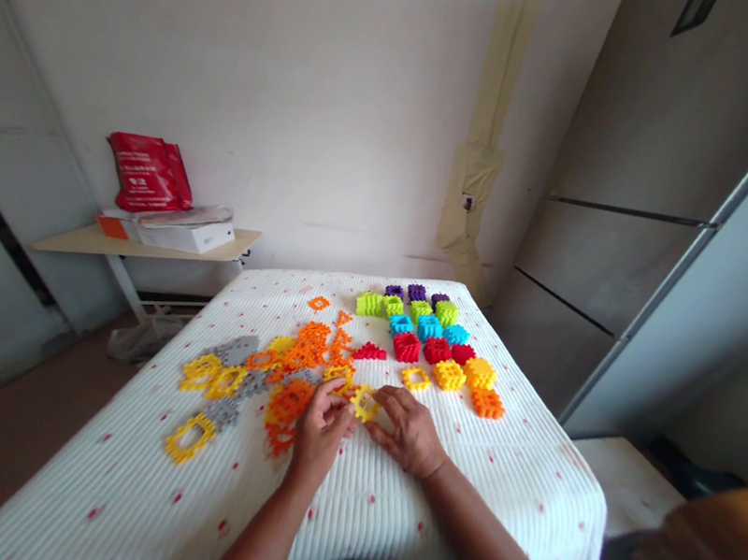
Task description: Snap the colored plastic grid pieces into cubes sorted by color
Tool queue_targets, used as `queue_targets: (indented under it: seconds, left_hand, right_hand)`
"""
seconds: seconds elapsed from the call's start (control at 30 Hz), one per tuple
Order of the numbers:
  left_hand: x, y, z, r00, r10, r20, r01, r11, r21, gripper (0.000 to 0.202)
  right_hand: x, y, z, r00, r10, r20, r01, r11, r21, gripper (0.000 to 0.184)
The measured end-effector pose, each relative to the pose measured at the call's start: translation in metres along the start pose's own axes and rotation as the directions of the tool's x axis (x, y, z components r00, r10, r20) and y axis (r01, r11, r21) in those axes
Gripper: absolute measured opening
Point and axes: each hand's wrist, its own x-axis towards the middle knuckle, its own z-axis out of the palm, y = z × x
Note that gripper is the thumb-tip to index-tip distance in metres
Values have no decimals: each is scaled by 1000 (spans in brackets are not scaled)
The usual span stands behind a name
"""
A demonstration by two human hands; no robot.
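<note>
Between my hands is a yellow square building piece (365, 404) with notched edges and a hollow middle. My right hand (408, 429) grips its right side between thumb and fingers. My left hand (324, 419) is closed at the piece's left edge, fingers bent; whether it pinches this piece or another is hard to make out. Just behind my left hand lie more yellow pieces (339, 373). A heap of orange pieces (310, 346) spreads beyond it, and an orange and red pile (287, 406) sits to its left. One yellow frame piece (415, 378) lies alone beyond my right hand.
Stacks sorted by colour stand at the right: yellow (450, 374), orange (487, 403), red (407, 348), blue (430, 328), green (368, 304) and purple (416, 292). Grey pieces (236, 351) lie left. A side table (138, 245) holds a red bag (147, 175). A refrigerator (604, 260) stands right.
</note>
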Motion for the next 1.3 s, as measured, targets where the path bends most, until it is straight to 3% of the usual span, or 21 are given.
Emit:
queue_targets:
  seconds: [0.1, 0.17, 0.23, 0.33, 0.47, 0.8, 0.93, 1.13, 1.2, 1.3]
  left_hand:
    - [-1, 0, -3, 1000, -21, -13, 21, 999, 24, 44]
    - [-1, -2, -5, 1000, -27, -9, 28, 999, 38, 40]
    - [-1, -3, -6, 999, -34, 4, 33, 998, 47, 36]
    - [-1, -6, -7, 999, -42, 25, 41, 998, 57, 33]
    - [-1, -8, -7, 998, -46, 32, 44, 996, 80, 33]
    - [0, -12, -9, 1000, -16, 14, 14, 992, 126, 29]
    - [2, -15, -13, 994, 98, -51, -85, 975, 204, 23]
    - [6, -15, -25, 902, 398, -168, -272, 826, 494, 17]
    - [8, -13, -27, 871, 471, -140, -315, 754, 576, 17]
    - [14, -6, -26, 849, 528, -21, -352, 596, 722, 21]
  right_hand:
    - [-1, 17, -5, 967, 115, -227, -138, 986, -89, 31]
    - [-3, 33, -14, 886, 240, -397, -322, 934, -154, 31]
    - [-6, 48, -24, 793, 359, -492, -505, 839, -201, 33]
    - [-9, 63, -36, 715, 509, -479, -671, 691, -267, 32]
    - [-9, 64, -41, 669, 637, -383, -743, 580, -333, 31]
    - [-6, 60, -40, 628, 721, -294, -773, 533, -346, 31]
    - [-6, 60, -39, 653, 685, -322, -756, 563, -335, 31]
    - [-6, 57, -32, 788, 418, -453, -578, 755, -309, 29]
    - [-6, 53, -29, 840, 354, -411, -489, 821, -294, 28]
    - [-5, 43, -22, 939, 269, -212, -322, 907, -273, 27]
